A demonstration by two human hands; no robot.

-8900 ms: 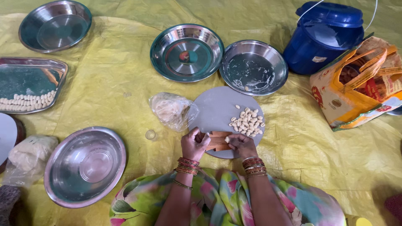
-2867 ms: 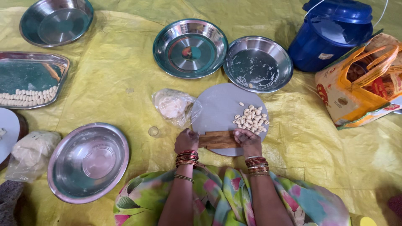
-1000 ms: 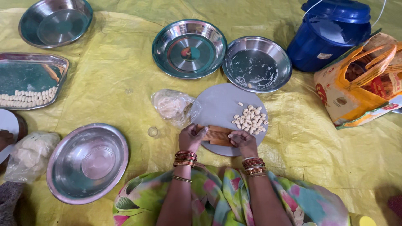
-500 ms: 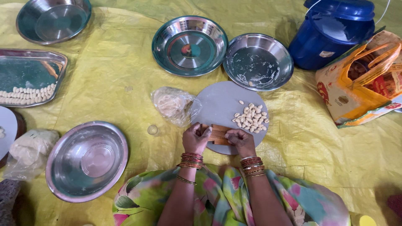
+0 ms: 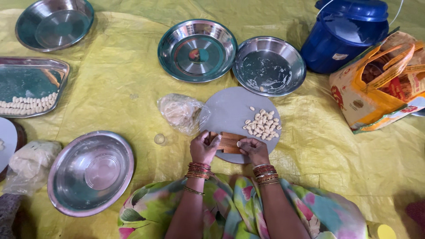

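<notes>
Hands on the ridged wooden block (image 5: 228, 142) at the near edge of the round grey board (image 5: 230, 110). Left hand (image 5: 204, 148) grasps the block's left end; it sat lower, off the block, a few seconds back. Right hand (image 5: 252, 149) is curled at the right end, thumb pressing a small dough bit; can't tell how firmly it grips. Pile of shaped pieces (image 5: 263, 125) just beyond the block looks unchanged. Dough bag (image 5: 180, 113) touches the board's left edge.

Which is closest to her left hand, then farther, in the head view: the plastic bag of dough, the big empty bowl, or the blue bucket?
From the left hand:
1. Bag of dough, just above-left.
2. Empty bowl, left.
3. Blue bucket, far upper right.
</notes>
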